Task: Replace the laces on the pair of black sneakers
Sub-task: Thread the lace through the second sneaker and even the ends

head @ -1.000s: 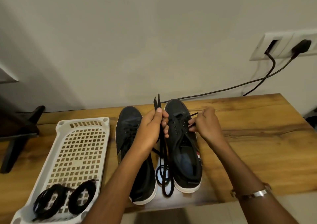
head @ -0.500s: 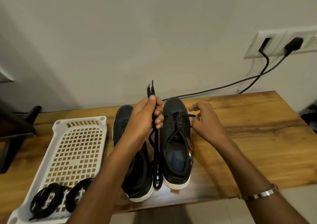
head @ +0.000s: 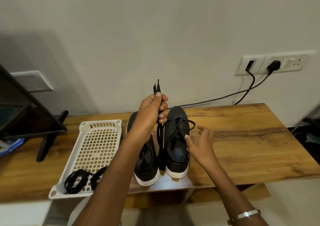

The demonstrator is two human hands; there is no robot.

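The left hand (head: 150,115) now holds the lace (head: 160,139) higher above the shoes. The right hand (head: 200,144) has let go of the right shoe's (head: 176,139) lace and opens beside it.

Black sneakers (head: 174,139) with white soles, black laces (head: 160,139), white latticed tray (head: 90,156).

1. Wooden counter (head: 242,139), against wall.
2. On it: white perforated tray (head: 97,139) at left.
3. Two black sneakers, left one (head: 147,163) and right one (head: 176,139), side by side, just right of tray.
4. Dark stand (head: 46,139) at far left.
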